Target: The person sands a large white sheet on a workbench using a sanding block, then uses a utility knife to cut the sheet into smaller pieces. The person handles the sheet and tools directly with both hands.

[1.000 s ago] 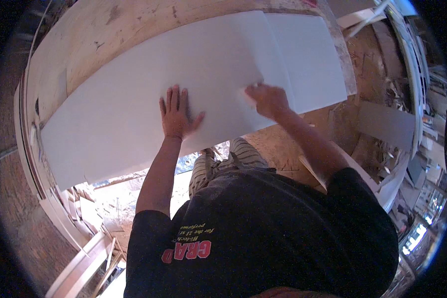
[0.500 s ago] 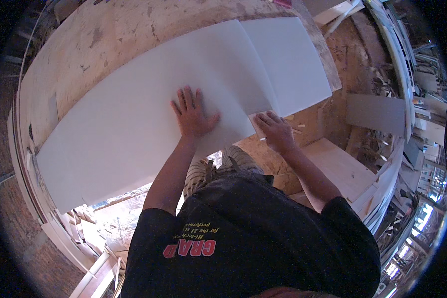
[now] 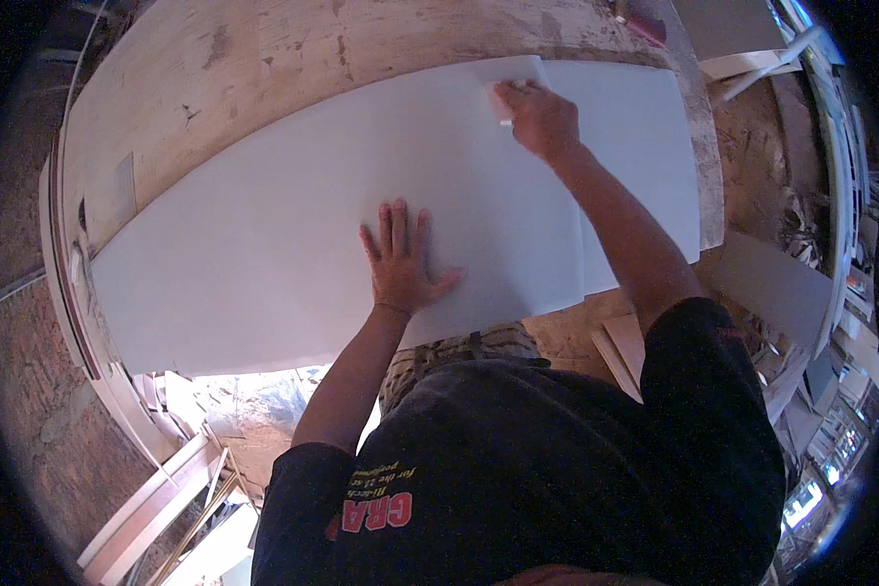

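Observation:
A large white sheet (image 3: 254, 259) lies flat across a worn wooden table (image 3: 273, 73). Its right edge overlaps a second white sheet (image 3: 644, 161). My left hand (image 3: 400, 272) presses palm down near the middle of the large sheet, fingers spread. Toward the far right of that sheet, my right hand (image 3: 547, 119) grips a small pale block (image 3: 498, 102), held against the surface close to the overlap edge. The fingers partly cover the block, so its exact kind is unclear.
A dark red object (image 3: 642, 26) rests at the table's far right. Beyond the right side are a grey-brown panel (image 3: 776, 278) and a pale pole (image 3: 771, 63). Long wooden strips (image 3: 146, 513) lean at the lower left, beside the table edge.
My right hand has moved away from me with the small block, from the sheet's near right corner to its far edge. My left hand remains spread on the sheet. The view has shifted.

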### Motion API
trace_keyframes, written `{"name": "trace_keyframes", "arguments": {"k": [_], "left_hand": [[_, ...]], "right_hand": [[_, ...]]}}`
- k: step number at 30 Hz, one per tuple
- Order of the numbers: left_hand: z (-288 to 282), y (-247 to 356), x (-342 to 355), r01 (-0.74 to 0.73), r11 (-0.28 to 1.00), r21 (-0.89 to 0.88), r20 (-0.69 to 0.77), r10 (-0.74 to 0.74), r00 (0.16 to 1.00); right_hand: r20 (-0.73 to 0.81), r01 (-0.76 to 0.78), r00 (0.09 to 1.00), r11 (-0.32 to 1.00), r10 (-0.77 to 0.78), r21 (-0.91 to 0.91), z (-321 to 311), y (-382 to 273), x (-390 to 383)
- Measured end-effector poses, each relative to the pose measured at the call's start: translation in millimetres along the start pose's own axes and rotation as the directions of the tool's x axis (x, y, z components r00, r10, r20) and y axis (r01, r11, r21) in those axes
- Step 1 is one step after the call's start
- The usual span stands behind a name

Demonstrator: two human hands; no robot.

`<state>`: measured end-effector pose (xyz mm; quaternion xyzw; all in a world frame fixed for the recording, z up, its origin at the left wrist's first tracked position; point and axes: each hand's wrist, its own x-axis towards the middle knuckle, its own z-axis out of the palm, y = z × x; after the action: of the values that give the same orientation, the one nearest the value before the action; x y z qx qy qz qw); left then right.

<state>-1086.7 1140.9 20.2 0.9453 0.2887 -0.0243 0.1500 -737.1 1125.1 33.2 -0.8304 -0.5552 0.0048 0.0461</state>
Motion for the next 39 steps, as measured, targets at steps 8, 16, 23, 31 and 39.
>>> {"name": "trace_keyframes", "arguments": {"k": [8, 16, 23, 31, 39], "left_hand": [[0.4, 2.5, -2.4, -0.023, 1.000, 0.001, -0.089, 0.023, 0.996], [10.8, 0.1, -13.0, -0.056, 0.997, 0.060, -0.159, 0.065, 0.985], [4.2, 2.4, -14.6, -0.027, 0.997, 0.067, -0.128, 0.035, 0.991], [0.6, 5.8, -10.0, -0.026, 0.998, 0.065, -0.103, 0.033, 0.994], [-3.5, 7.2, -4.7, 0.005, 0.997, 0.071, -0.021, -0.004, 1.000]], "right_hand": [[0.176, 0.001, 0.983, 0.965, 0.047, -0.262, -21.2, 11.6, 52.7], [0.284, -0.021, 0.958, 0.997, 0.040, -0.069, -55.0, -31.0, -115.5], [0.308, -0.090, 0.947, 0.996, 0.093, -0.023, -71.0, -87.2, -308.9], [0.074, -0.151, 0.986, 0.987, 0.147, 0.050, -69.7, -75.3, -363.9], [0.142, -0.130, 0.982, 0.991, 0.123, 0.038, -57.1, -40.6, -242.5]]}}
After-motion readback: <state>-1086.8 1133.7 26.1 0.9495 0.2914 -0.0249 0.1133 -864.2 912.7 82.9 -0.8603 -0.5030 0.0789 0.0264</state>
